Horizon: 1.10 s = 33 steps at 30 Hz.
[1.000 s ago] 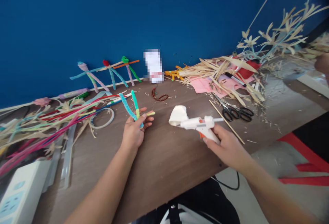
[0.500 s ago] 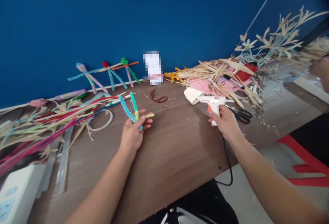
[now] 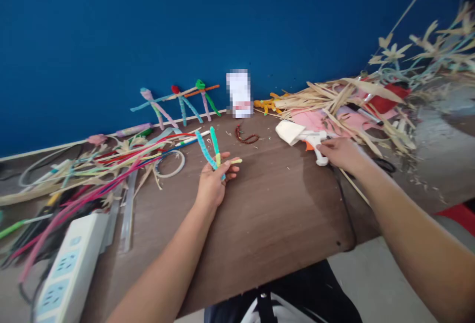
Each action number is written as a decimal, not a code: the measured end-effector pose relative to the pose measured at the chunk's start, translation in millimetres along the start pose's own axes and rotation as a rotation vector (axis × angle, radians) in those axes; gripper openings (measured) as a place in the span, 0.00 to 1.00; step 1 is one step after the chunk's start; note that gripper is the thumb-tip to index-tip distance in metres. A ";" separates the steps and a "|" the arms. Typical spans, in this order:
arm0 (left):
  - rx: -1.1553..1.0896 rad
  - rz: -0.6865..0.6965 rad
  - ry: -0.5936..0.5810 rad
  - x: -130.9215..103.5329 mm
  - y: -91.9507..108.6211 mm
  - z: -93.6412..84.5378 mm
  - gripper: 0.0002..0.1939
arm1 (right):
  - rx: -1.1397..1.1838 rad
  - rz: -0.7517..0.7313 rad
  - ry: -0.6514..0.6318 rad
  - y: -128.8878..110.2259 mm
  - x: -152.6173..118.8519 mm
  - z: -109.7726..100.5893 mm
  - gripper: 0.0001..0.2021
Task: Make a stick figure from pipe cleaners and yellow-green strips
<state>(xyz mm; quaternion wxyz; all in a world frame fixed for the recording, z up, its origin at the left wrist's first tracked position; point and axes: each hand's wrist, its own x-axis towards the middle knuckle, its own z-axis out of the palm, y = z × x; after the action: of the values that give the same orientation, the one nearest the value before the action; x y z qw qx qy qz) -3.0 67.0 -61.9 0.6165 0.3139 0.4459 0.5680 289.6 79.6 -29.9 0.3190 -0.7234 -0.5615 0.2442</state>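
My left hand (image 3: 215, 180) is closed, pinching twisted pipe cleaners (image 3: 205, 151) between thumb and fingers. Their blue and green ends point up, and a short yellow end sticks out to the right. My right hand (image 3: 343, 155) has its fingertips on the rear of a white hot glue gun (image 3: 315, 141) with an orange trigger. The gun's nozzle end meets a folded white pad (image 3: 289, 131) on the table, and its handle points toward me. Part of the right hand's grip is hidden from view.
Pipe-cleaner figures (image 3: 181, 103) lean on the blue wall. A bead bracelet (image 3: 247, 137) lies mid-table. Dried husk strips (image 3: 326, 100) pile at right, with scissors (image 3: 384, 165) beyond my right wrist. A power strip (image 3: 70, 268), tape ring (image 3: 170, 164) and loose pipe cleaners (image 3: 107, 179) fill the left.
The glue gun has come down from an upright hold to lie by the white pad, and my right hand has shifted to its rear. My left hand keeps its pinch. The view has turned left.
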 end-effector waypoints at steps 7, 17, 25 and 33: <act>0.011 0.017 -0.031 0.5 -1.3 -0.3 0.15 | -0.084 -0.386 -0.098 -45.4 -24.1 38.8 0.09; 0.016 0.019 -0.027 0.3 -0.1 1.2 0.16 | 0.164 -0.516 -0.433 -82.3 -22.9 114.6 0.07; 0.138 0.047 -0.057 -0.9 -6.3 0.8 0.15 | 0.302 -0.471 -0.475 -69.7 -23.4 119.6 0.07; 0.269 0.108 -0.061 -5.5 -6.6 4.2 0.15 | 0.363 -0.438 -0.514 -67.1 -25.6 120.8 0.06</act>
<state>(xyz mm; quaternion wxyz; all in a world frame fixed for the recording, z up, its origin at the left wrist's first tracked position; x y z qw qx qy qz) 3.8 61.0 -65.1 0.5506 0.4345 0.4815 0.5256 153.2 88.6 -62.4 0.3355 -0.4333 -0.7120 0.4391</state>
